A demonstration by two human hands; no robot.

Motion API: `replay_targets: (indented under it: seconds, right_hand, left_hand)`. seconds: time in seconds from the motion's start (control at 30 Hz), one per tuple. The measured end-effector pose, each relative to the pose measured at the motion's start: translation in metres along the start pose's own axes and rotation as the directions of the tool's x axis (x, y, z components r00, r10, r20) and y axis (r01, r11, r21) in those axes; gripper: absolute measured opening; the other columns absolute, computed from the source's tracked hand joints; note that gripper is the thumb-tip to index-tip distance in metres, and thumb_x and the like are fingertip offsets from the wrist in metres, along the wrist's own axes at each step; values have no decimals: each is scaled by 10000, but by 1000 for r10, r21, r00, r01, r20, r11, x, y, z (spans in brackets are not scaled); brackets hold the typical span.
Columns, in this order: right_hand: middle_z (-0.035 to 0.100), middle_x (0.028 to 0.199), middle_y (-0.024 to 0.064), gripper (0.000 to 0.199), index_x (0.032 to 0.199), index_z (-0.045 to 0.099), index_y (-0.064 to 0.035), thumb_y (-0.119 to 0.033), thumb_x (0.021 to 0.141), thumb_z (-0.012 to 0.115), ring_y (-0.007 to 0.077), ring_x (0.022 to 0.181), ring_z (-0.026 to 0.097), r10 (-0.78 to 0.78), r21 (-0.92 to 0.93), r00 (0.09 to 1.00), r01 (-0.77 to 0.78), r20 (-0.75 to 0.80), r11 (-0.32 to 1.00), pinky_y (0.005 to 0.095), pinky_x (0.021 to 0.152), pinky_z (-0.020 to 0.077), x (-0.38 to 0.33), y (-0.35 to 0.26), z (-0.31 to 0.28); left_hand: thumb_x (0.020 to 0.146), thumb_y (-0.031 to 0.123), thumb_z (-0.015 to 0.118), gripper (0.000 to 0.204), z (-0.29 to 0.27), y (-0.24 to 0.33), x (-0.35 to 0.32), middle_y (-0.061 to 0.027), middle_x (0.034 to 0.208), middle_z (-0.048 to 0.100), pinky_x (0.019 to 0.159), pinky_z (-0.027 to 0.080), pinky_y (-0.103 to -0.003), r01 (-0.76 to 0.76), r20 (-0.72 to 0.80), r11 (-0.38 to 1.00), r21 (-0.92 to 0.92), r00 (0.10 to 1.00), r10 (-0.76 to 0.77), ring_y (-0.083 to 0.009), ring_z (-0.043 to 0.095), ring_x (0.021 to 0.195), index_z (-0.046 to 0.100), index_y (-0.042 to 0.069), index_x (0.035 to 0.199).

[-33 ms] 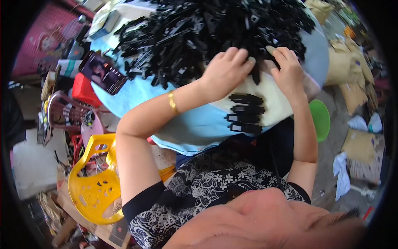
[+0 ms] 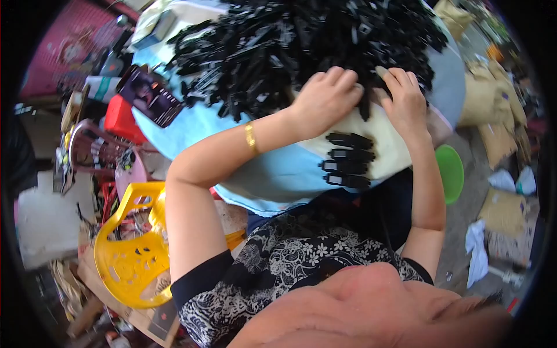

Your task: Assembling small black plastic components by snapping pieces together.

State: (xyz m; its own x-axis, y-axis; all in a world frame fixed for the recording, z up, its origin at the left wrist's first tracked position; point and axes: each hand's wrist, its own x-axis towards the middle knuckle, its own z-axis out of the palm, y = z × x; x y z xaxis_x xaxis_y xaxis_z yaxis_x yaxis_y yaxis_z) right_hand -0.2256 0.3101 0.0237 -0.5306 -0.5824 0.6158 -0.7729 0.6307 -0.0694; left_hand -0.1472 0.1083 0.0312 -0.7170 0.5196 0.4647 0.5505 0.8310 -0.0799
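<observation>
My view had shifted slightly. On the blue-and-cream cloth-covered tabletop (image 2: 272, 174), at the heap of jumbled black plastic parts (image 2: 261, 58), my left hand's (image 2: 328, 100) fingers curled, my right hand's (image 2: 406, 105) bent; any pinch, I couldn't tell. Light touches best spared the row of four black oblong pieces (image 2: 351, 167) nearer me.

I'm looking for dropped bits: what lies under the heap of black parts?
At the near edge of the black heap, blue and pale yellow cloth shows; what the heap covers cannot be seen.

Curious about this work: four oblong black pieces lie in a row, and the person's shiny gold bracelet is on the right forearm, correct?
Not quite: the head view shows the shiny gold bracelet on the left forearm. The four oblong black pieces do lie in a row.
</observation>
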Motion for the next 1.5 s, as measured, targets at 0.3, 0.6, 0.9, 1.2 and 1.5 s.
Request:
replay_targets:
  seconds: [0.3, 0.6, 0.9, 1.2, 1.5]
  right_hand:
    - [588, 981, 52, 321, 1041, 643, -53, -47, 723, 686, 244, 917, 559, 9, -131, 999, -5, 30, 991, 335, 784, 493, 9, 0, 12]
    - [573, 1011, 79, 259, 1035, 624, -36, -61, 778, 627, 281, 954, 555, 90, -211, 995, -95, -34, 973, 377, 782, 489, 4, 13, -1]
    - [595, 909, 103, 195, 960, 589, 28, -6, 779, 653, 191, 718, 586, 10, 540, 918, -243, 397, 806, 290, 637, 460, -15, -39, -31]
    - [602, 929, 104, 192, 944, 608, 18, -81, 786, 650, 285, 830, 615, 55, 443, 937, -214, 344, 871, 375, 715, 485, -17, -35, -31]
    - [522, 1266, 132, 185, 971, 569, 51, -33, 823, 640, 166, 707, 561, 97, 590, 940, -283, 326, 757, 284, 656, 470, -14, -35, -15]
  left_hand:
    - [730, 163, 601, 190, 16, 0, -4, -41, 900, 495, 673, 447, -278, -131, -137, 986, 104, 980, 144, -188, 496, 819, 551, 68, 888]
    - [766, 142, 587, 224, -7, 9, -28, -111, 1055, 513, 706, 503, -306, -177, -143, 975, -132, 977, 158, -219, 545, 843, 554, 61, 972]
    - [750, 56, 623, 361, -34, 11, -41, -126, 919, 584, 754, 488, -391, 240, 244, 902, -359, 957, -157, -310, 574, 880, 523, 44, 1097]
    - [741, 75, 666, 335, -13, 11, -32, -131, 793, 577, 684, 484, -401, 396, 130, 793, -462, 915, -382, -319, 586, 747, 495, 26, 1025]
    - [738, 24, 610, 437, -46, -5, -31, -109, 757, 588, 629, 480, -315, 572, 425, 602, -557, 820, -385, -211, 575, 647, 481, 18, 1155]
